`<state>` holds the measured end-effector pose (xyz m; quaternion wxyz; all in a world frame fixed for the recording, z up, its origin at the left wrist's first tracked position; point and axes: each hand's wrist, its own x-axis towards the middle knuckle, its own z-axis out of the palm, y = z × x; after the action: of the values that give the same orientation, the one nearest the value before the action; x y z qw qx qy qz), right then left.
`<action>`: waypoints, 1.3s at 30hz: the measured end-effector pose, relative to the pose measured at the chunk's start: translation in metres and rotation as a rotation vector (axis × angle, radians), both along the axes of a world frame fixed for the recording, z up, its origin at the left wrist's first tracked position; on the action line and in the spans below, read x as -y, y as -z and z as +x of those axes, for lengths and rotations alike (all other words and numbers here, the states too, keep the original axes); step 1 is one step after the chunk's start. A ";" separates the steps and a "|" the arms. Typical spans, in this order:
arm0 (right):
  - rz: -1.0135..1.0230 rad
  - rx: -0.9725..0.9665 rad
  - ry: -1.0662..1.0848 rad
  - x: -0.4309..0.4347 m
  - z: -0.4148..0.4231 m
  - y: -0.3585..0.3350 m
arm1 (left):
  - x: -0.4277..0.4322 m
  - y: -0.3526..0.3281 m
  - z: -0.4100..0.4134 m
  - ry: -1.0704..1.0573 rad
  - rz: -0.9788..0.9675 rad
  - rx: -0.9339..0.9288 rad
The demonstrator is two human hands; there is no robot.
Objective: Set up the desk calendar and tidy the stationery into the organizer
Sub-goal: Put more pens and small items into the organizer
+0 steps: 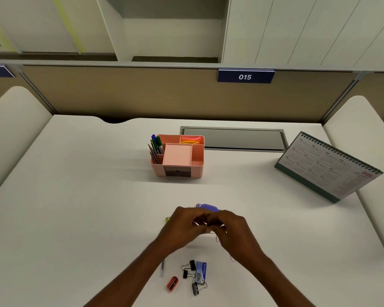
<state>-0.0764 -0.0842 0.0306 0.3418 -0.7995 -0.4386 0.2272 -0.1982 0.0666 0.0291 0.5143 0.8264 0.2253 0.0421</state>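
Observation:
My left hand (182,227) and my right hand (233,231) meet at the desk's front middle, fingertips pinched together on a small pale item (207,231) too blurred to name. A purple object (207,207) lies just behind them, partly hidden. The pink organizer (177,171) stands further back in the middle, with pens (156,145) in its left slot and coloured sticky notes (190,141) at its back. The desk calendar (326,167) stands upright at the right. Near the front edge lie black binder clips (190,268), a blue staple box (201,273) and a red sharpener (172,283).
A thin pen-like item (162,269) lies beside my left forearm and something yellow (167,219) peeks out left of my left hand. A grey cable hatch (233,138) sits in the desk behind the organizer. A partition with a sign "015" (245,76) closes off the back.

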 end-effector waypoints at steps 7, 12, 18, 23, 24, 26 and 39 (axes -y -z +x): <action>0.145 -0.099 0.158 -0.003 0.011 -0.022 | -0.015 -0.033 0.013 -0.147 0.079 0.171; 0.124 -0.148 0.203 0.004 0.014 -0.013 | -0.051 -0.072 0.035 -0.369 0.240 0.334; 0.133 -0.210 0.244 0.021 0.004 0.003 | -0.115 -0.103 0.081 -0.523 0.499 0.504; 0.121 -0.247 0.253 0.027 -0.001 0.008 | -0.141 -0.092 0.119 -0.537 0.475 0.460; 0.120 -0.247 0.256 0.029 0.000 0.007 | -0.143 -0.087 0.125 -0.531 0.470 0.439; 0.116 -0.248 0.266 0.031 0.002 0.008 | -0.145 -0.076 0.133 -0.518 0.480 0.381; 0.008 -0.292 0.273 0.043 0.008 0.017 | -0.152 -0.036 0.149 -0.509 0.467 0.151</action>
<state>-0.0688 -0.1275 0.0141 0.4327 -0.8088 -0.2727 0.2903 -0.0497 0.2191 0.0646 0.2997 0.8335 0.3698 0.2805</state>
